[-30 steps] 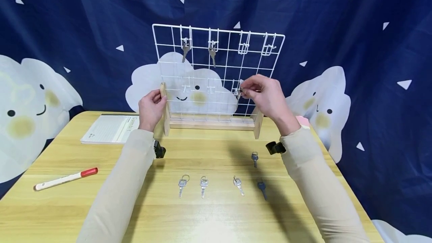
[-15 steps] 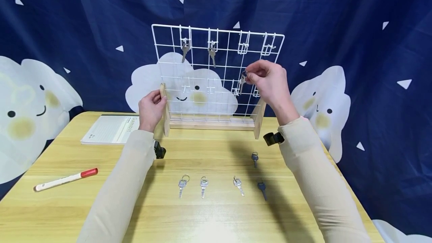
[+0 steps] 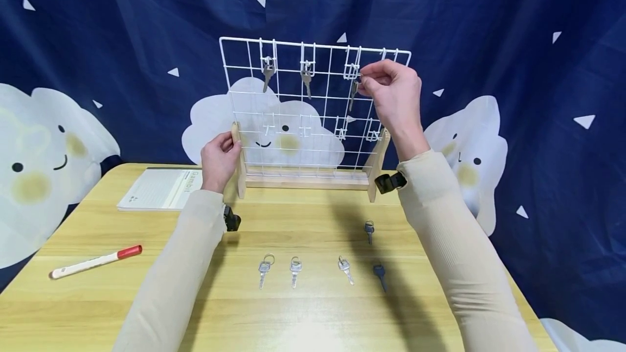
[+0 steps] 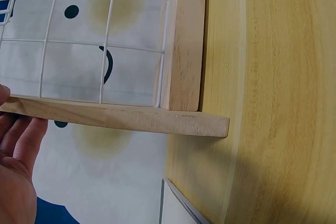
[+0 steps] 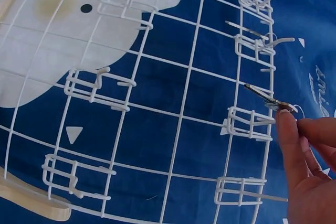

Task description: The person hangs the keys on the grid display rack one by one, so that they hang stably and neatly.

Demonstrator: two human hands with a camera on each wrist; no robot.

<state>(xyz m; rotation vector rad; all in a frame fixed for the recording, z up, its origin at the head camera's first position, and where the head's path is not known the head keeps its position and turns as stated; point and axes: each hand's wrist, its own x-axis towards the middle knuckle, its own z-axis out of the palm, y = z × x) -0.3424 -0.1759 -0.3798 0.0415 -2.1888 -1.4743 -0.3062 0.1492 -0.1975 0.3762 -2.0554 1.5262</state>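
Beside the third upper hook (image 3: 351, 71) from the left on the wire rack (image 3: 315, 45), your right grip (image 3: 395, 88) had one key (image 3: 354, 95) pinched between thumb and finger, no real gap. Key looked light, stiff metal: unlikely to break, but small and smooth, so could have swivelled or slipped. Best hold, my read: ring (image 5: 302, 110) or head, leaving the blade (image 5: 258, 92) free. You had that end; head or ring exactly, couldn't tell. Blade hung below and left of your fingertips; contact with the hook unclear. Your left grip (image 3: 220, 159) had thumb and fingers on either side of the left wooden post (image 4: 121, 119), well apart from the key.
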